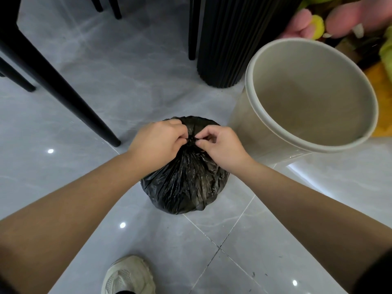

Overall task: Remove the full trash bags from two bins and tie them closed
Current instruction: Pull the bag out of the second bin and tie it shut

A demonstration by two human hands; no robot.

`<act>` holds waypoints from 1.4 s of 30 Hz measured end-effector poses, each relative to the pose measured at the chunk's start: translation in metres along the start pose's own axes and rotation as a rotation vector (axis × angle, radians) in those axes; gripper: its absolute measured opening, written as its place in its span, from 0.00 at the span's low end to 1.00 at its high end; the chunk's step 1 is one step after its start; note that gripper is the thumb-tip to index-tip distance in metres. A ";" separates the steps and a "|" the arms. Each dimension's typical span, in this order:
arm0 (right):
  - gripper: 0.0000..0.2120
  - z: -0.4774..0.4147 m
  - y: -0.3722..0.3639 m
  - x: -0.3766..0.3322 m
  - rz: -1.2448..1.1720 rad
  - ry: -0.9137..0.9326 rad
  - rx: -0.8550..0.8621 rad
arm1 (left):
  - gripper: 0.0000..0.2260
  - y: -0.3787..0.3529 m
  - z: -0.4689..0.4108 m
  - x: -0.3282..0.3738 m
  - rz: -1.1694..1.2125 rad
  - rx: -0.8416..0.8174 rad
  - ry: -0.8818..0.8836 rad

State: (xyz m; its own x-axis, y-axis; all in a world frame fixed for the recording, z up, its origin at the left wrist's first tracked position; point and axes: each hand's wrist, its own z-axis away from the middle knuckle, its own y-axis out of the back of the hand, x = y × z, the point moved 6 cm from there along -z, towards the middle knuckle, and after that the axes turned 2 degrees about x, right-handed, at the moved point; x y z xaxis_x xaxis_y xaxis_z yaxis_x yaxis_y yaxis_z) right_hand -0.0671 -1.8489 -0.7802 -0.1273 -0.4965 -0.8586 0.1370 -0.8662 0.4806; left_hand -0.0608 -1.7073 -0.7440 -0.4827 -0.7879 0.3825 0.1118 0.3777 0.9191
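Hands meet at the gathered neck of a black trash bag (186, 183) that sits on the grey tiled floor (106, 81). Left hand (158, 141) and right hand (222, 146) both have fingers curled, pinching the twisted plastic at the knot on top. Just beside the bag, to its right, stands a beige bin (250, 122) with no liner inside. A black ribbed column (229, 39) stands behind the bin, and a pale shoe (129, 274) rests on the floor nearby.
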 end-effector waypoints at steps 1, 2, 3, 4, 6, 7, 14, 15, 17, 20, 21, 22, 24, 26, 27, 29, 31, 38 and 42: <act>0.10 0.001 0.000 0.001 0.042 -0.001 -0.006 | 0.04 0.001 0.001 -0.001 0.011 0.009 0.005; 0.09 0.002 -0.001 0.000 0.068 0.010 -0.017 | 0.03 0.001 0.002 -0.002 0.020 0.012 0.008; 0.08 0.004 -0.001 -0.004 0.092 0.035 -0.033 | 0.03 0.000 0.003 -0.002 0.027 0.016 0.007; 0.08 0.006 -0.001 -0.009 0.128 0.077 -0.046 | 0.03 0.000 0.003 -0.002 0.034 0.017 0.010; 0.13 0.008 -0.005 -0.016 0.207 0.176 -0.079 | 0.03 0.000 0.003 -0.001 0.050 0.020 0.023; 0.13 0.010 -0.007 -0.017 0.258 0.216 -0.088 | 0.03 -0.001 0.003 -0.002 0.054 0.019 0.031; 0.09 0.021 -0.003 -0.019 0.777 0.480 0.026 | 0.02 0.001 0.003 -0.016 0.129 0.026 0.121; 0.12 0.018 -0.003 -0.023 0.746 0.449 0.017 | 0.03 0.002 0.002 -0.015 0.140 0.033 0.117; 0.21 0.013 -0.009 -0.026 0.696 0.361 -0.058 | 0.03 0.004 0.000 -0.013 0.151 0.044 0.101; 0.17 0.010 -0.016 -0.025 0.640 0.306 -0.100 | 0.03 0.006 -0.001 -0.008 0.131 0.038 0.066; 0.15 0.009 -0.017 -0.024 0.622 0.303 -0.099 | 0.03 0.006 -0.001 -0.009 0.130 0.038 0.063; 0.14 0.007 -0.018 -0.024 0.608 0.299 -0.104 | 0.03 0.005 0.000 -0.010 0.141 0.034 0.069; 0.13 0.005 -0.021 -0.020 0.607 0.280 -0.125 | 0.04 0.000 0.004 -0.016 0.191 0.014 0.108; 0.12 0.004 -0.023 -0.014 0.666 0.279 -0.119 | 0.15 -0.010 0.013 -0.024 0.174 -0.043 0.179; 0.12 0.004 -0.022 -0.009 0.704 0.285 -0.096 | 0.26 -0.017 0.020 -0.030 0.130 -0.111 0.229; 0.14 0.002 -0.020 0.002 0.721 0.266 -0.064 | 0.46 -0.035 0.038 -0.038 0.055 -0.302 0.320; 0.15 0.001 -0.024 0.015 0.649 0.196 -0.128 | 0.55 -0.057 0.053 -0.041 0.003 -0.453 0.350; 0.17 0.005 -0.043 0.035 0.700 0.105 -0.243 | 0.58 -0.094 0.060 -0.046 -0.030 -0.545 0.411; 0.16 0.002 -0.044 0.035 0.706 0.095 -0.253 | 0.57 -0.094 0.057 -0.049 -0.012 -0.541 0.414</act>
State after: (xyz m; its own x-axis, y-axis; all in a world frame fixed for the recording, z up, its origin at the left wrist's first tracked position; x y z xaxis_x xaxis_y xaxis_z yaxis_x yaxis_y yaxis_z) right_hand -0.0797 -1.8281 -0.8309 0.1578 -0.9118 -0.3791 0.3770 -0.2992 0.8765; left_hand -0.0971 -1.6767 -0.8540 -0.1263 -0.9523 0.2779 0.5793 0.1566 0.8000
